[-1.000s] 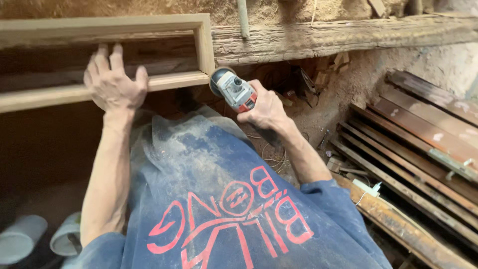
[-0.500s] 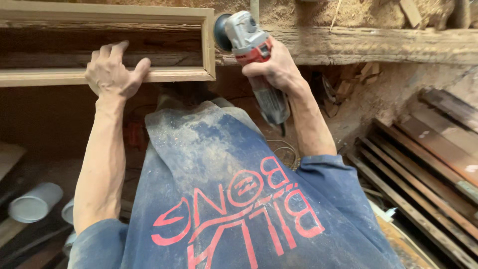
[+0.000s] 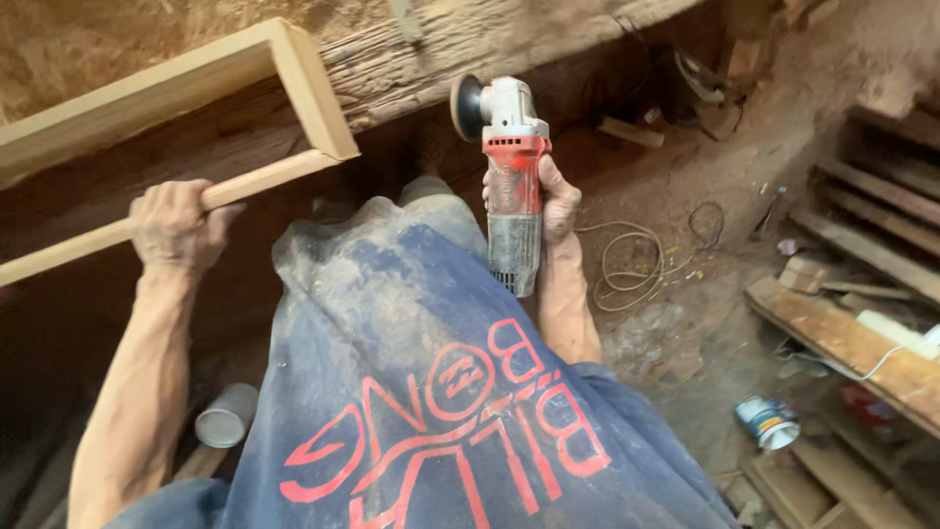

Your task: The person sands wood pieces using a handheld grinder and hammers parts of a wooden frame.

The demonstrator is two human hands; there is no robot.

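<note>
Left hand [image 3: 176, 230] wrapped tight around lower rail of pale wooden frame [image 3: 294, 93], holding it tilted over rough beam [image 3: 509, 39]. Right hand [image 3: 553, 201] clenched on red-and-grey angle grinder [image 3: 509, 167] — disc lifted clear of wood. Frame faces look smooth, perhaps already sanded — corner apparently left.

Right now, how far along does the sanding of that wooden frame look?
The wooden frame is already joined at its corner and looks pale and smooth. The left hand grips its lower rail; the right hand holds the red angle grinder clear of the wood. How much surface is left cannot be told.
</note>
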